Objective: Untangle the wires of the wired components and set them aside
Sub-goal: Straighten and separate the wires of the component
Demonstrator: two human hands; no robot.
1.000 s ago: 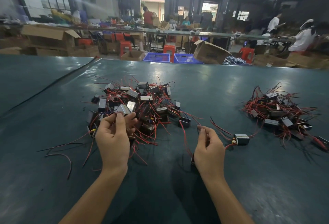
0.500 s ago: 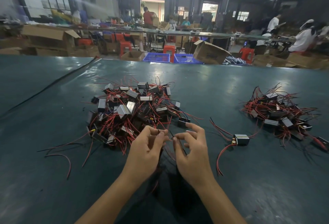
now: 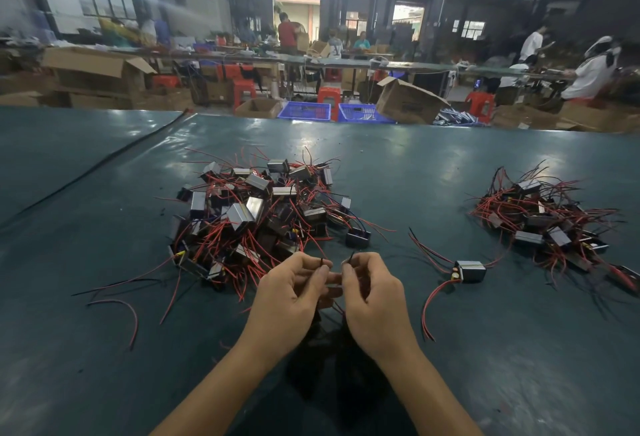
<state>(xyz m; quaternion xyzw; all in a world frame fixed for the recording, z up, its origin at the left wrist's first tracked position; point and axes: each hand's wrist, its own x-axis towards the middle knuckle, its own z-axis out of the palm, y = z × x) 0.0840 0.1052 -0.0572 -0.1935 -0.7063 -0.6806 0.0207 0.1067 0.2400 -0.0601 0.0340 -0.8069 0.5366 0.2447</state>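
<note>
Wire ends (image 3: 322, 261): two short dark tips sticking up, one pinched in each hand. Left hand (image 3: 291, 293) and right hand (image 3: 377, 300) sit knuckle to knuckle midway along the worktop (image 3: 398, 175), nearer its near edge, fingers curled, thumb and forefinger closed on a tip. The component these wires belong to is hidden under the hands, can't tell where it sits.

Tangled pile (image 3: 256, 213) of boxy components with red/black leads lies just beyond the hands, towards the far edge, its nearest leads reaching the left fingers. Single component (image 3: 471, 271) lies apart on the right hand's side, leads trailing. Second pile (image 3: 550, 224) near the right edge. Loose wires (image 3: 114, 300) towards the left edge.
</note>
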